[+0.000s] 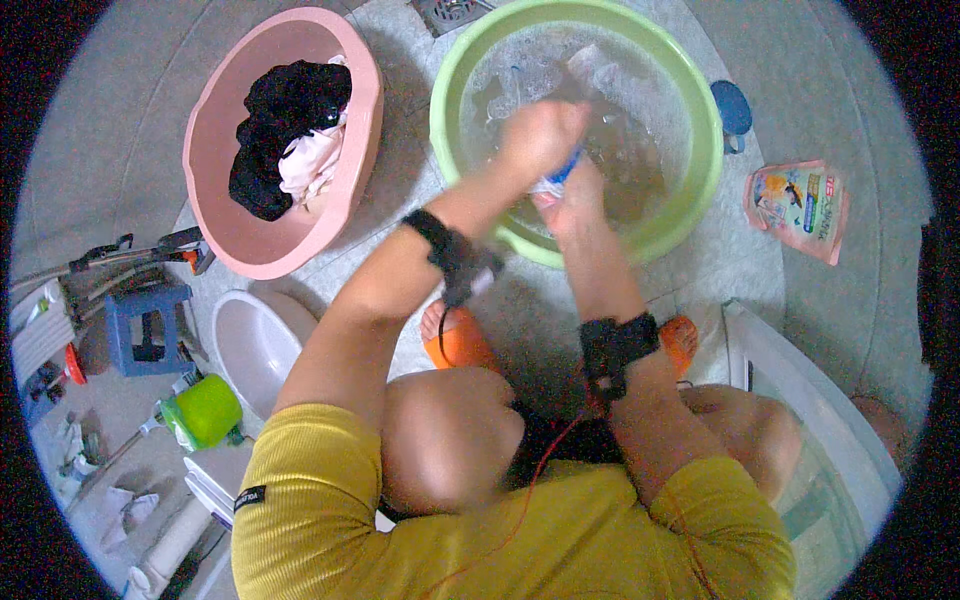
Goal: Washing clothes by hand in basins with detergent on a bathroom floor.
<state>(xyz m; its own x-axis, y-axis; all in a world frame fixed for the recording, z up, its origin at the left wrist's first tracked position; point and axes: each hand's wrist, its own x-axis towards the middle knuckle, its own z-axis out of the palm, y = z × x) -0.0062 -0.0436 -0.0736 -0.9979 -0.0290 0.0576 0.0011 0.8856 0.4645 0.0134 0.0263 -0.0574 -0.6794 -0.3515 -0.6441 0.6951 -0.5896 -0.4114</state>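
On the floor (405,160), the basin (446,125) holds water, with the left hand (545,137), right hand (576,195) and a gripped cloth (560,174) over it. From there: drain (450,12) between 10 and 11 o'clock, tub (213,140) containing garments (297,95) at 9, bowl (255,335) and stool (150,299) at 8, pouch (798,212) past 3, box (812,393) near 5.

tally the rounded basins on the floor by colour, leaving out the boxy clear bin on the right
Green basin: 1
Pink basin: 1
Pale grey basin: 1
Total: 3
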